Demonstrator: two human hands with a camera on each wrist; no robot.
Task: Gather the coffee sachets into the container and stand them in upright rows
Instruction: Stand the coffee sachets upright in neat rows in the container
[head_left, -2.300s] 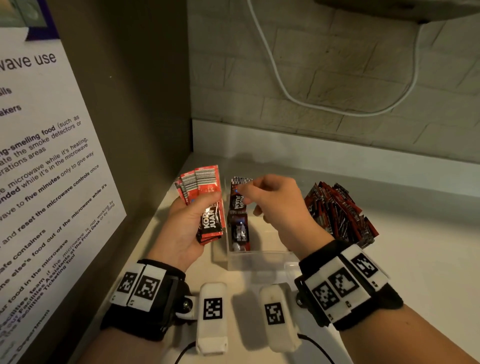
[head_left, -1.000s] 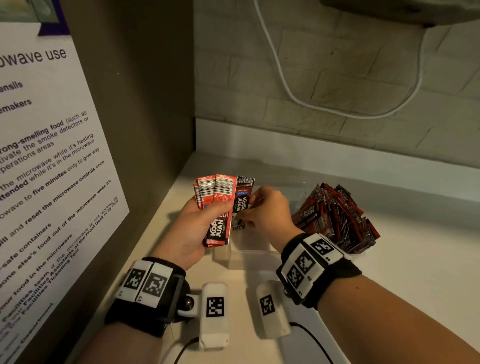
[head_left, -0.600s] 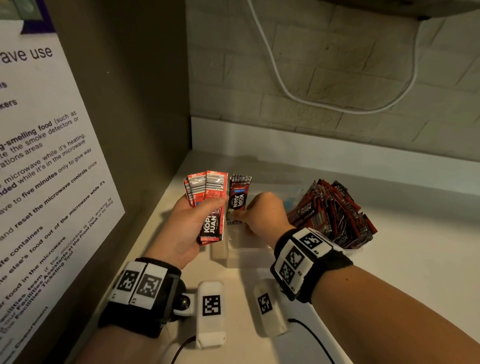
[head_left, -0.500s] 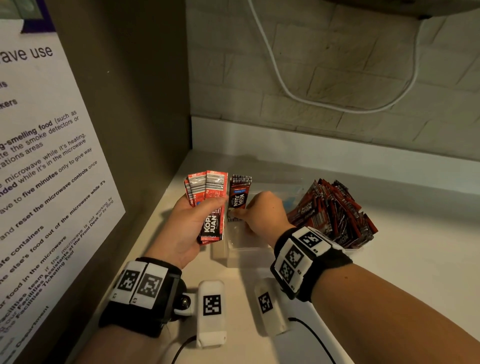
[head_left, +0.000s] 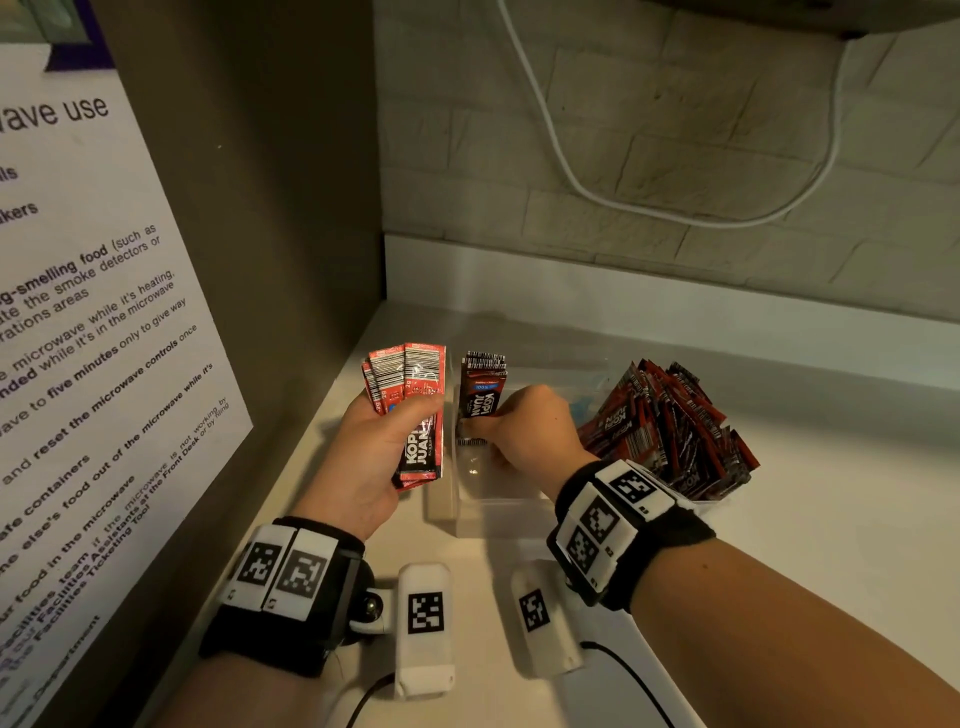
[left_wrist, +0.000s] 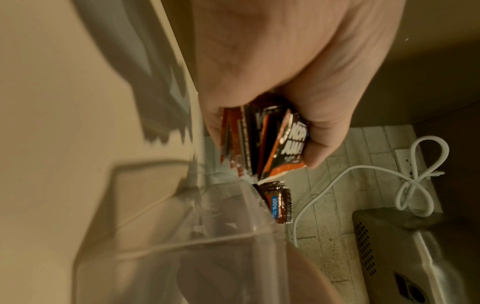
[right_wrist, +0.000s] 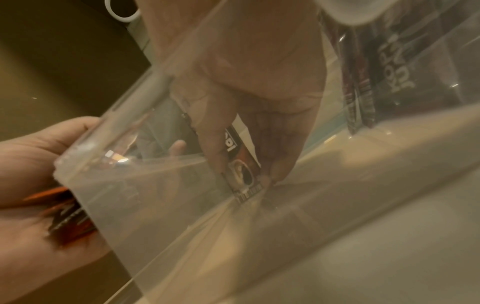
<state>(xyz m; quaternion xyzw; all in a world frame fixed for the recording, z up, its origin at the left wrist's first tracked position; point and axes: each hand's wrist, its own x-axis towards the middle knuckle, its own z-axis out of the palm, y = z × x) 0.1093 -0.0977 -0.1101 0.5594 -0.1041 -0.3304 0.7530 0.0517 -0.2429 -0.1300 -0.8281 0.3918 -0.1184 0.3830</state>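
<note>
Closest in, the white table (head_left: 810, 561) is bare in front of the right hand (head_left: 530, 431). The clear container (head_left: 498, 512) sits at the table's left end, near the brown side wall (head_left: 291, 218). The right hand reaches down into it, its grip pinched on one dark sachet (head_left: 482, 395) that stands upright, its bottom edge by the container floor. Just left of that hand, outside the container wall, the left hand (head_left: 374, 452) has its grip closed around a fanned bunch of red and black sachets (head_left: 410, 400) with barcodes on top. To the right of the right hand, a heap of sachets (head_left: 670, 431) leans every way. Behind them stands a brick wall (head_left: 675, 130).
</note>
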